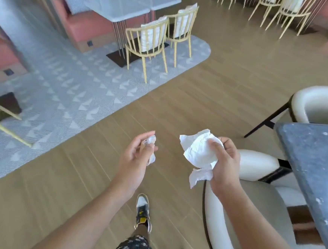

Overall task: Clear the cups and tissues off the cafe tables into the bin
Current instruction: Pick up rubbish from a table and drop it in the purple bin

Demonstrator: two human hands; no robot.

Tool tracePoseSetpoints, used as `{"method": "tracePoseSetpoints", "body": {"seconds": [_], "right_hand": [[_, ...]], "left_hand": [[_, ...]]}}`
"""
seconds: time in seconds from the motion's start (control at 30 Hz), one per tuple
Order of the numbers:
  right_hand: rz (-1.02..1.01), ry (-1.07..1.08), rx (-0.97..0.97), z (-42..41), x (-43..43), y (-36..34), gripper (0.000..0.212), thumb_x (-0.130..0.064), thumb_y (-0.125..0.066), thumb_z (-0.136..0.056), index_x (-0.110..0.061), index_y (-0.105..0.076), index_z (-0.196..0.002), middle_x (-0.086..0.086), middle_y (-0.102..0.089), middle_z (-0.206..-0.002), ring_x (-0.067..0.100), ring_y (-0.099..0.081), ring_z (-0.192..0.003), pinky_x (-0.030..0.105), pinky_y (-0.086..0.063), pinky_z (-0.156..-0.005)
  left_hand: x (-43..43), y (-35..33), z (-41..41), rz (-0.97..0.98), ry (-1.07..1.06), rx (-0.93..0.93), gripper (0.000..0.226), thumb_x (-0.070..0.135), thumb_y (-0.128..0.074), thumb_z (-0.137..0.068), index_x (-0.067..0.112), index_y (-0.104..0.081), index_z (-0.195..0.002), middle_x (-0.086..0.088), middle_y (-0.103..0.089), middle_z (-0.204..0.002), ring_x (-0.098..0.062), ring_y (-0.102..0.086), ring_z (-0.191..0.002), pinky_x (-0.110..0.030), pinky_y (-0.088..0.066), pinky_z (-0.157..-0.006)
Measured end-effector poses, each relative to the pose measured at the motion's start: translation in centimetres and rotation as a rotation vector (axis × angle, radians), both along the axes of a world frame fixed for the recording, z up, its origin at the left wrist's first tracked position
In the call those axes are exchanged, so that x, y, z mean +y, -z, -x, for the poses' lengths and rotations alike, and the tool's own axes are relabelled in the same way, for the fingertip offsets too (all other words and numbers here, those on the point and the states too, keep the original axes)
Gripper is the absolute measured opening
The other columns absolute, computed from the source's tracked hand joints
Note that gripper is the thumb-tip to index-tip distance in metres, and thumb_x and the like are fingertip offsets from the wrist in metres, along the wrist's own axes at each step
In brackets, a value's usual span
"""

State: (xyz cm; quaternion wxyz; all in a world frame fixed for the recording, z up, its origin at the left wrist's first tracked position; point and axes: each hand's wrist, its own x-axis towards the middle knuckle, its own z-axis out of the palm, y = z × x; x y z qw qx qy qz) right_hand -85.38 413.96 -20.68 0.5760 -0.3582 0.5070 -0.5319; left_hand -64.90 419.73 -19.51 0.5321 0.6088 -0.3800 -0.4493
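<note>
Economy of trips to the bin likely explains the double load: the left hand (pixel 137 157) curls round a small crumpled white tissue wad (pixel 151 139), the right hand (pixel 224 164) clutches a larger crumpled white paper tissue (pixel 196 152), both carried clear of the dark speckled stone table (pixel 317 160).

A dark stone table (pixel 313 165) and cream armchair (pixel 258 165) stand right of my right hand (pixel 223 164). My shoe (pixel 142 211) is below it.

A cafe seating area is indicated by a white table (pixel 129 5) set against a pink banquette (pixel 84 25) with slatted wooden chairs (pixel 145 51), a dark stone table (pixel 313 155) flanked by cream upholstered chairs (pixel 317 105), and further chairs (pixel 282 8) gathered across the wood-look floor (pixel 221 79).
</note>
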Motion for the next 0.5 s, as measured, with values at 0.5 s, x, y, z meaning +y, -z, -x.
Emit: {"method": "tracePoseSetpoints", "body": {"seconds": [0.5], "right_hand": [[0.032, 0.064, 0.023, -13.9, -25.9, -1.9, 0.012, -0.029, -0.065, -0.08, -0.022, -0.055, -0.079, 0.002, -0.055, -0.085, 0.021, -0.054, -0.078, 0.041, -0.043, -0.073]], "left_hand": [[-27.4, -1.1, -13.0, 0.047, 0.097, 0.016, 0.029, 0.021, -0.054, -0.106, 0.045, -0.066, -0.115, 0.009, -0.064, -0.098, -0.007, -0.07, -0.101, -0.012, -0.047, -0.07]]}}
